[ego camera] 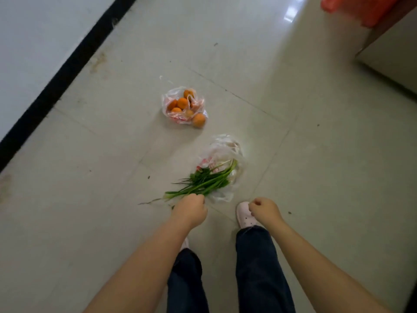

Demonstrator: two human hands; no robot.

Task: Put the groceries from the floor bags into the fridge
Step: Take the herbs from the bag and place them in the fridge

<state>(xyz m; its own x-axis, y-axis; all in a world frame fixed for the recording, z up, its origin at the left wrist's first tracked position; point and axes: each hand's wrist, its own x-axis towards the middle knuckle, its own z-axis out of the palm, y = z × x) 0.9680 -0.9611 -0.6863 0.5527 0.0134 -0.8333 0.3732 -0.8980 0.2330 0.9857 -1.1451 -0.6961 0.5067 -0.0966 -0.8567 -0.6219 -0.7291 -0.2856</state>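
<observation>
— Left hand (189, 208)?
— Curled into a fist, low over the tiled floor (90, 143), at the near end of the green onions (203, 182). Fingers hidden under the knuckles, so hard to tell whether gripping the stalks or just touching them.
— And the onions themselves?
— Fanned out from the fist, up and to the right, tips lying across a crumpled clear plastic bag (225, 154) on the floor. Just ahead of both hands.
— Right hand (262, 210)?
— Loosely curled, holding nothing visible. Hanging in front of a pale pink shoe (244, 216), well clear of the onions, to the right of that bag's near edge.
— Anything else from the head view?
— Second bag (184, 106) farther off, up and left of the first, holding oranges (182, 102); one orange (198, 120) sitting at its lower right edge. Apart from both hands. Dark trouser legs (257, 267) below. Black skirting strip (63, 73) along the wall at left. Something red (358, 7) at top right, blurred.
</observation>
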